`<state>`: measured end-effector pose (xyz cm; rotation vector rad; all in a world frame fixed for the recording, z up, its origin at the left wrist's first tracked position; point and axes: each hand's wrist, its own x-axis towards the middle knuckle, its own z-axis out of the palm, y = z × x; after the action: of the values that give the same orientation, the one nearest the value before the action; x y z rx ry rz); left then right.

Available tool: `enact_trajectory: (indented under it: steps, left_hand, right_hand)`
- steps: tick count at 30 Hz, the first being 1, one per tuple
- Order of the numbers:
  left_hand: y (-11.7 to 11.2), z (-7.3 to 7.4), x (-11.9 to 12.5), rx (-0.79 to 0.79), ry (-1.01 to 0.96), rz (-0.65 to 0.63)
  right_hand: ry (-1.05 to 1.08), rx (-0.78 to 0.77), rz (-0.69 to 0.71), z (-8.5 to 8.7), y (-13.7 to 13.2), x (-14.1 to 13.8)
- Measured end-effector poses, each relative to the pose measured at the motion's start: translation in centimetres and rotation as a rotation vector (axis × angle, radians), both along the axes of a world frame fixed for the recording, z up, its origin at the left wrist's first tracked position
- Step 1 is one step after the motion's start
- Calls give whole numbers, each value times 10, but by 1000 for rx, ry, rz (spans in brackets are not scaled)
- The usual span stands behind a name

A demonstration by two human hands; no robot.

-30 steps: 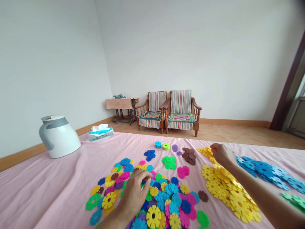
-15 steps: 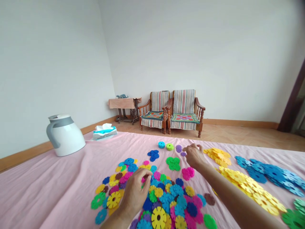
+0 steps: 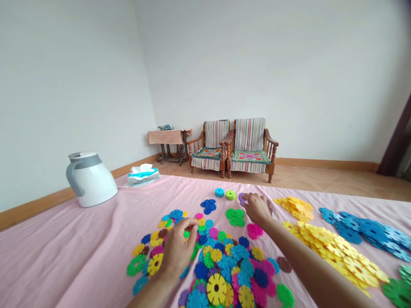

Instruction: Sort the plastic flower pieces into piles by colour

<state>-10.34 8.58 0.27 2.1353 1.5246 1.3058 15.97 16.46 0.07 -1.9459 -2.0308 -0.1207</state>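
A mixed heap of coloured snowflake discs (image 3: 221, 265) lies on the pink sheet (image 3: 80, 256) in front of me. My left hand (image 3: 178, 246) rests on the heap's left side with fingertips pinched on a small disc I cannot name. My right hand (image 3: 255, 207) reaches far over the sheet, its curled fingers touching a purple disc (image 3: 241, 197). Beside it sit sorted groups: green discs (image 3: 236, 217), pink discs (image 3: 255, 231), dark blue discs (image 3: 208, 206), a cyan stack (image 3: 219, 192) and a lime stack (image 3: 230, 195).
Yellow discs (image 3: 334, 250) and blue discs (image 3: 366, 231) spread at the right, green discs (image 3: 398, 288) at the far right edge. A white kettle (image 3: 90, 179) and a tissue pack (image 3: 143, 175) stand at the left. Two wooden armchairs (image 3: 236, 147) stand by the far wall.
My right hand moved left from the yellow pile, past the brown discs, to the purple disc. My left hand shifted slightly left on the heap. The view turned a little left.
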Motion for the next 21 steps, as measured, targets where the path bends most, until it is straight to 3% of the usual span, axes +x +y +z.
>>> enact_trajectory:
  steps: [7,15,21]
  left_hand:
    - [-2,-3,6,11,6,-64]
    - [-7,1,10,15,40,-82]
    - [-6,-2,9,8,28,-110]
  right_hand:
    - [171,49,91,11,-45,26]
    - [191,-115,104,-1,-130,49]
    - [222,-183,130,2,-145,44]
